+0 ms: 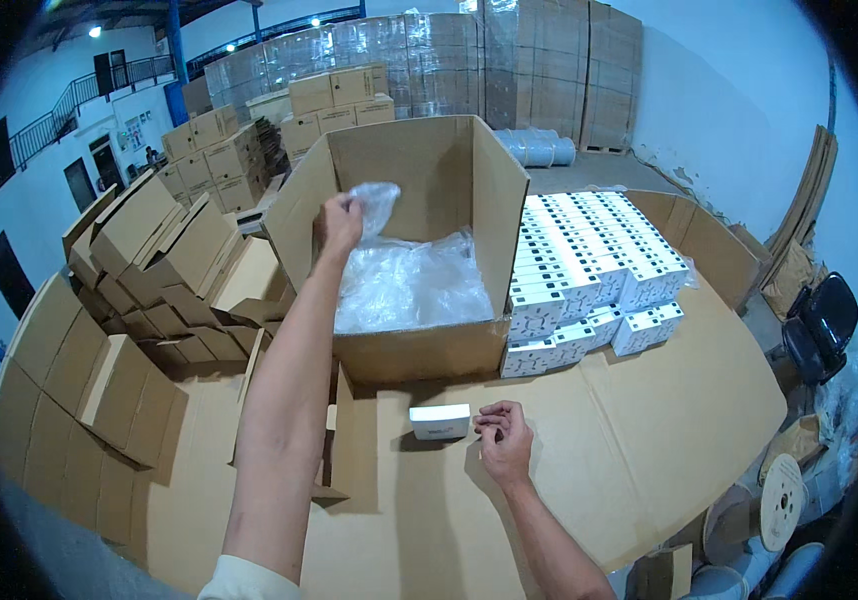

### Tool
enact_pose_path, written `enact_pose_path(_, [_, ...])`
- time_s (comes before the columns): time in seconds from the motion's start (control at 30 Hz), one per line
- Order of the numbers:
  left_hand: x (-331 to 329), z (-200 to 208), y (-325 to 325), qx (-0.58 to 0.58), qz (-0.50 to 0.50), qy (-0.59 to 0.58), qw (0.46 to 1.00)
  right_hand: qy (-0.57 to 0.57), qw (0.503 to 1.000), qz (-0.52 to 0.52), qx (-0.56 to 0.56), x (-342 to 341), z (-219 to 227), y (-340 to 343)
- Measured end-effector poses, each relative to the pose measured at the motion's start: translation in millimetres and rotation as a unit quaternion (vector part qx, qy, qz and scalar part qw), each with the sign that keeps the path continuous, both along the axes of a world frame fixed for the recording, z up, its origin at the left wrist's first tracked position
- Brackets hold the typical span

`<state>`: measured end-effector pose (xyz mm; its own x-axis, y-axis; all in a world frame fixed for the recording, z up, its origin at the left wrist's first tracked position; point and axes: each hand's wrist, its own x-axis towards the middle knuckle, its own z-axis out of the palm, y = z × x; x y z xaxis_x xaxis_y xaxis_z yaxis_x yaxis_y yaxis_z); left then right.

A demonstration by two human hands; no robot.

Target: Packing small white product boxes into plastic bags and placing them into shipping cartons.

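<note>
My left hand (340, 222) reaches over a large open cardboard box (419, 352) and pinches a clear plastic bag (376, 203), lifted above the others. More clear plastic bags (404, 285) lie inside that box. On the cardboard-covered table a small white box (440, 422) sits in front of the large one. Just right of the small box is my right hand (505, 438), its fingers loosely curled and partly spread, with nothing seen in them. A narrow gap seems to part the fingertips from the small box.
Stacked white boxes (589, 270) stand right of the large box. Folded cardboard trays (164, 250) pile up on the left, with an open carton (337, 440) near my left forearm. A black chair (821, 325) and a cable reel (779, 500) are beyond the table's right edge.
</note>
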<state>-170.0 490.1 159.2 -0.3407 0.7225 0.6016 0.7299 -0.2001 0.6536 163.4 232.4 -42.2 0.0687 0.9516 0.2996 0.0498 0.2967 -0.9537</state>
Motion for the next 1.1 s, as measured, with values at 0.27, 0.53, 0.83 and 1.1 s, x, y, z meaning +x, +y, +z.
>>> enact_pose_path(0.27, [93, 46, -130, 0.082, -0.156, -0.23, 0.957, 0.055, 0.998, 0.001, -0.001, 4, -6, 2])
enact_pose_path(0.53, [161, -31, -284, -0.014, -0.246, -0.326, 0.913, 0.16, 0.986, 0.048, -0.02, 15, -11, -3])
enact_pose_path(0.83, [169, -167, -367, -0.234, -0.236, -0.356, 0.874, 0.204, 0.94, 0.238, -0.131, 44, 43, -33])
enact_pose_path(1.1, [180, -166, -369, -0.197, -0.259, -0.404, 0.855, -0.094, 0.972, 0.213, -0.028, 23, 36, -44])
